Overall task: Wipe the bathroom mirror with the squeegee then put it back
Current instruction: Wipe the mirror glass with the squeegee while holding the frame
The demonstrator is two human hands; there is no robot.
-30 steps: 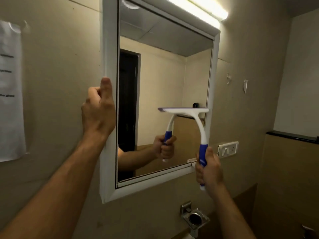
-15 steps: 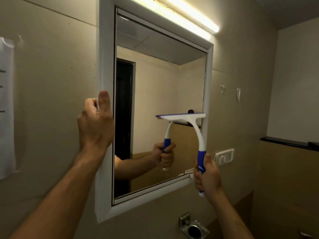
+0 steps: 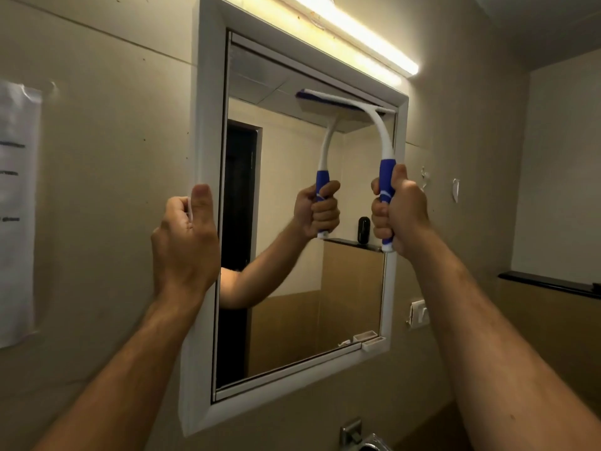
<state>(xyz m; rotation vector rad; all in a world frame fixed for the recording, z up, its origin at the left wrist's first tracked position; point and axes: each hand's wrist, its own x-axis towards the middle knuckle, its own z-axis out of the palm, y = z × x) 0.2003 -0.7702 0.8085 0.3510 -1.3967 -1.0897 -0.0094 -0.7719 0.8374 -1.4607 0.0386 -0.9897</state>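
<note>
A white-framed bathroom mirror (image 3: 208, 131) hangs on the beige wall. My right hand (image 3: 401, 211) is shut on the blue grip of a white squeegee (image 3: 382, 135). Its blade lies flat against the glass near the mirror's top right corner, just under the upper frame. My left hand (image 3: 185, 245) grips the mirror's left frame edge at mid height, thumb on the front of the frame. The glass reflects my right hand and the squeegee.
A lit tube light (image 3: 364, 40) runs above the mirror. A paper notice (image 3: 16, 209) is taped to the wall at left. A wall switch (image 3: 418, 314) sits right of the mirror, a dark ledge (image 3: 549, 283) further right, a metal fixture (image 3: 356, 434) below.
My right hand has lifted the squeegee from the mirror's lower right area up to its top right corner. My left hand stays on the left frame.
</note>
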